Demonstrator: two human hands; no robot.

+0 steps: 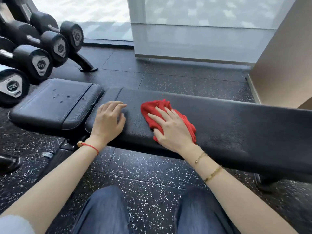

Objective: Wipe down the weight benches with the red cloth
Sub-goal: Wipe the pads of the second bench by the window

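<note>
A black padded weight bench [236, 125] runs across the view from left to right, with a separate seat pad [54, 102] at its left end. A crumpled red cloth [152, 108] lies on the long pad near the middle. My right hand [170, 129] lies flat on the cloth with fingers spread, pressing it onto the pad. My left hand [108, 121] rests on the bare pad to the left of the cloth, fingers relaxed and slightly bent, holding nothing.
A rack of black dumbbells [33, 53] stands at the far left, close behind the seat pad. Speckled black rubber floor [152, 174] lies between my knees and the bench. A window wall [194, 39] and a beige wall [283, 65] stand behind.
</note>
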